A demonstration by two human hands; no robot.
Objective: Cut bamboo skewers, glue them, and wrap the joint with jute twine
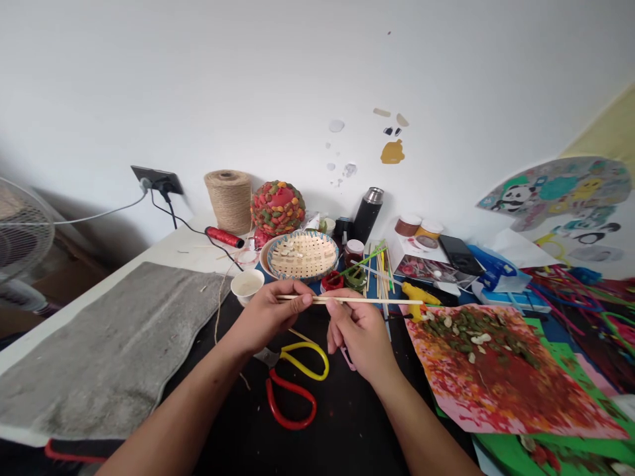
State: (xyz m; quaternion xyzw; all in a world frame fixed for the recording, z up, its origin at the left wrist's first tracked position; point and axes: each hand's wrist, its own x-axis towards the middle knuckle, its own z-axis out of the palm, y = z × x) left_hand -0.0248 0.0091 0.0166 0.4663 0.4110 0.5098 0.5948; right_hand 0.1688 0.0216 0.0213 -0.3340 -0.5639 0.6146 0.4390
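Observation:
A thin pale wooden stick (370, 301) lies level across both hands, its long free end reaching right. My left hand (278, 311) pinches its left part between thumb and fingers. Closed on the middle of the stick is my right hand (360, 330), thumb on the near side. Below them, scissors (315, 403) with one yellow and one red handle rest on the black work surface (238, 430), the blades partly hidden by my left forearm. A small white cup (248, 284) stands just beyond my left hand. Behind the hands is a woven basket (302, 258).
Twine spool (228, 198), decorated ball (278, 206) and black flask (368, 215) stand along the wall. Paint jars (354, 277), sticks (384, 274) and a yellow glue gun (413, 294) lie right of centre. Painted sheet (516, 383) is right; grey cloth (109, 350) left.

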